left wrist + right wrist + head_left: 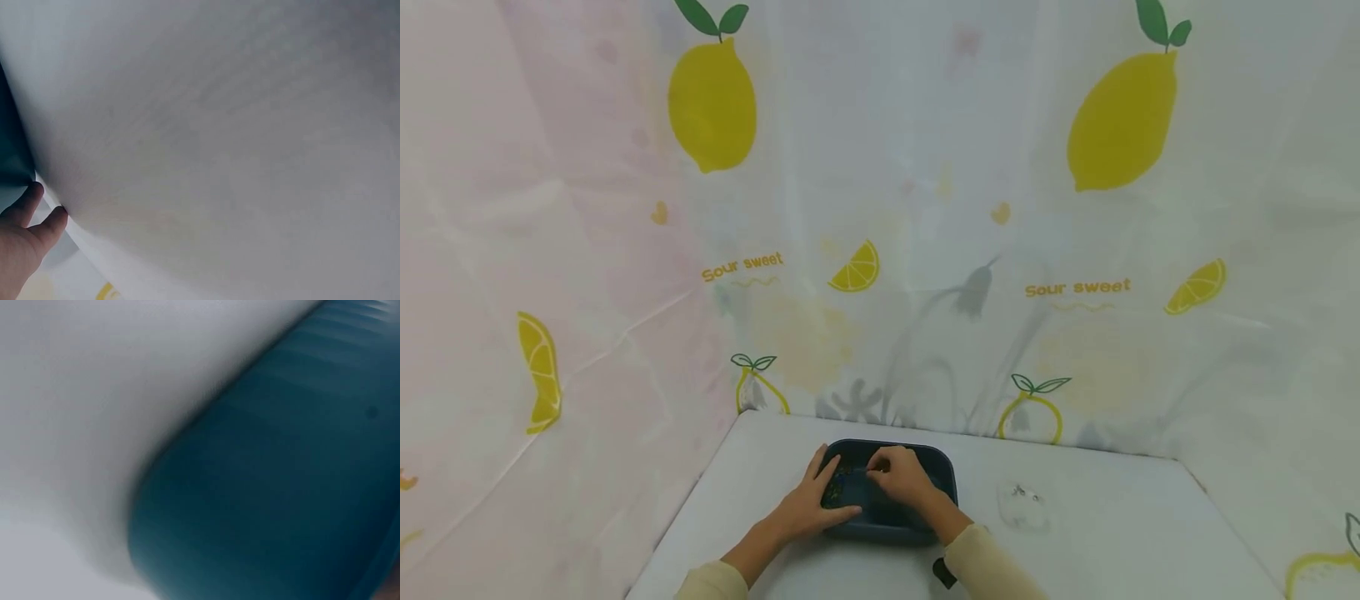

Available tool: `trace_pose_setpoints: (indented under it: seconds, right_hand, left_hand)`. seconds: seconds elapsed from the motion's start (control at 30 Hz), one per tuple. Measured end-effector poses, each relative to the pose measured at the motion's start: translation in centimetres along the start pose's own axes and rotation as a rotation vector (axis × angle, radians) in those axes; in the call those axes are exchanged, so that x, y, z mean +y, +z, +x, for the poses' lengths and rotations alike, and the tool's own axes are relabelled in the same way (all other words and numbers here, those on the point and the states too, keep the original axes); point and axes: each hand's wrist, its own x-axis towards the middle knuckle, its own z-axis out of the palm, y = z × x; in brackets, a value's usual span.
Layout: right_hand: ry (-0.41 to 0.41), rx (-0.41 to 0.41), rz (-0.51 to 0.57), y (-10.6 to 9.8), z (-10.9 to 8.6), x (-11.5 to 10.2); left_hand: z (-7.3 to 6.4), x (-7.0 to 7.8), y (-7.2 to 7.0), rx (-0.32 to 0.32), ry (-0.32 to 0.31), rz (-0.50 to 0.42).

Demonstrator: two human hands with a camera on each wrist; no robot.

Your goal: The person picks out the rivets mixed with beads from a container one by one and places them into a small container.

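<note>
A dark blue rectangular tray [887, 536] sits on the white table, with small greenish and yellowish bits [833, 492] along its left inside. My left hand [808, 504] rests at the tray's left side, its fingers straight and spread and its thumb reaching over the near part. In the left wrist view two fingertips [57, 215] show low at the left, close by the blue wall. Over the middle of the tray, my right hand [901, 477] has its fingers curled and pinches something tiny, mostly hidden by the fingertips. The tray's outer wall [250, 475] fills much of the right wrist view.
Right of the tray stands a clear shallow container [1024, 510] with a few small shiny pieces [1026, 492] in it. A small black object [943, 573] lies by the right sleeve [992, 567]. A lemon-printed curtain [925, 250] hangs behind the table [1112, 533].
</note>
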Motion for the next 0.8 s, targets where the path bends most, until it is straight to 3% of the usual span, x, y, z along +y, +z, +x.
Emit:
trace_pose_setpoints:
  seconds: [0.5, 0.8]
  right_hand:
    - [0.008, 0.092, -0.002, -4.5, -1.2, 1.1]
    - [0.081, 0.176, -0.039, -7.8, -2.2, 2.6]
  left_hand:
    - [0.1, 0.2, 0.0, 0.037, -0.015, 0.036]
    - [0.3, 0.1, 0.2, 0.039, 0.012, 0.011]
